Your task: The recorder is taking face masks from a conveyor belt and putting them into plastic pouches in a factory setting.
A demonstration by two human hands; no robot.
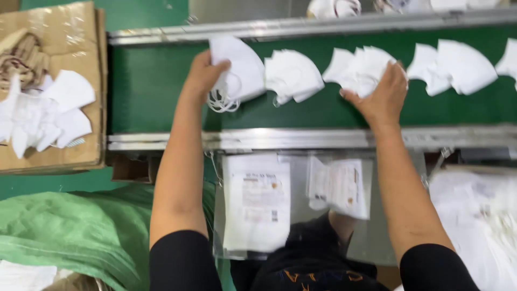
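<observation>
So the left hand (pixel 204 73) is closed around a folded white face mask (pixel 239 67), thumb on top and fingers curled under its lower edge, with the ear loops (pixel 221 101) dangling loose below. It sits over the green conveyor belt (pixel 145 91), toward the belt's left end and nearer the far rail. The right hand (pixel 383 94) is lying palm-down with fingers spread on a small overlapping bunch of masks (pixel 358 67) around the middle of the belt. It's pressing or gathering them, not really clamped shut yet.

Between the hands there's another mask (pixel 293 75) lying flat, and more masks (pixel 458 64) trail off toward the belt's right end.

These look super light and floppy, soft fabric that bends wherever you pinch it, so I'd say grab the folded body, not the elastic loops, which tangle and stretch.

Past the near rail (pixel 301 139) there are clear plastic bags with printed paper inserts (pixel 256 202) stacked up. A cardboard box (pixel 64 32) with loose masks sits off the belt's left end, and a green woven sack (pixel 81 226) is at lower left.
</observation>
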